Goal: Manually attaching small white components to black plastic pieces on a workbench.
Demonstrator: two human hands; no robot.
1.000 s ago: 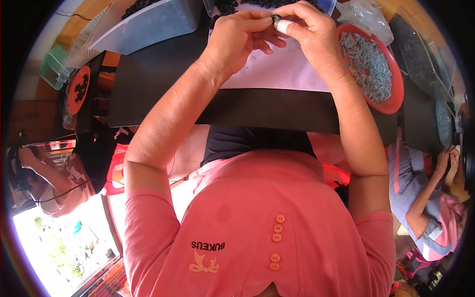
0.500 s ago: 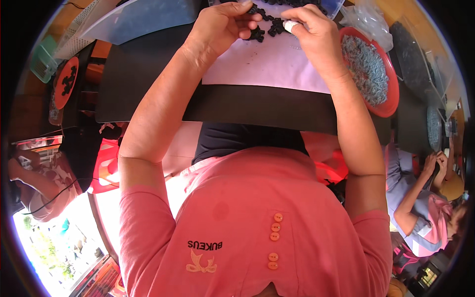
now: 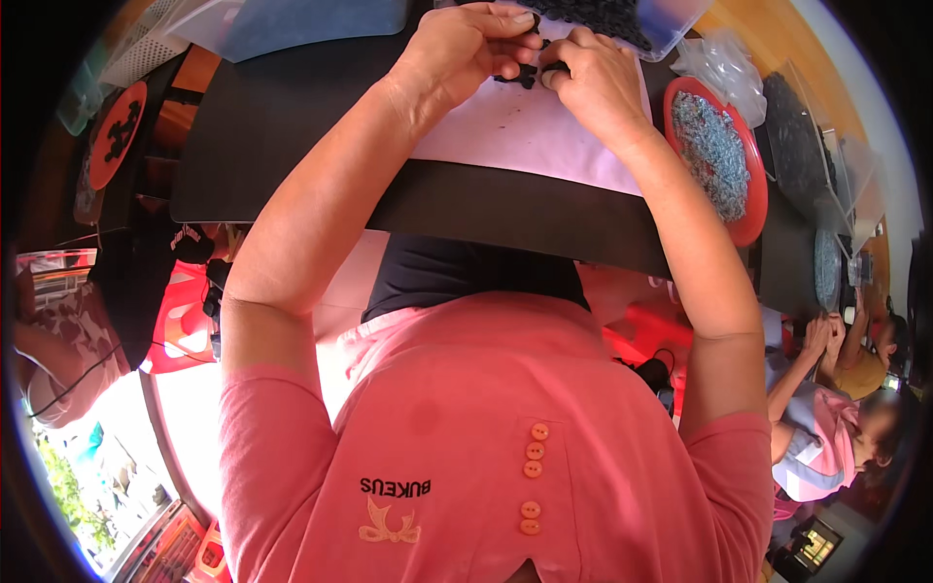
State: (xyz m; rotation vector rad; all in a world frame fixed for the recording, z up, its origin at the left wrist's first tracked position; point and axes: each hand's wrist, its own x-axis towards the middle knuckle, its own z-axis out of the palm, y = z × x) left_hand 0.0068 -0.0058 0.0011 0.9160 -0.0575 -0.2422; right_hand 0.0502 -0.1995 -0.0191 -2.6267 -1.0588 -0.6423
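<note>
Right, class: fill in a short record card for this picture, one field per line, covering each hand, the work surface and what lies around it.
left hand: fingers pinched on a small black part, over the pale sheet
right hand: fingertips on the same small black part, close against the left hand
work surface: pale sheet lying on a black mat
to the right: red dish of small blue-grey pieces
far edge: clear tub of dark pieces
far left: orange disc with a black shape on it

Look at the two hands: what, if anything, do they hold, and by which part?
Both the left hand and right hand pinch a small black part by its ends.
</note>
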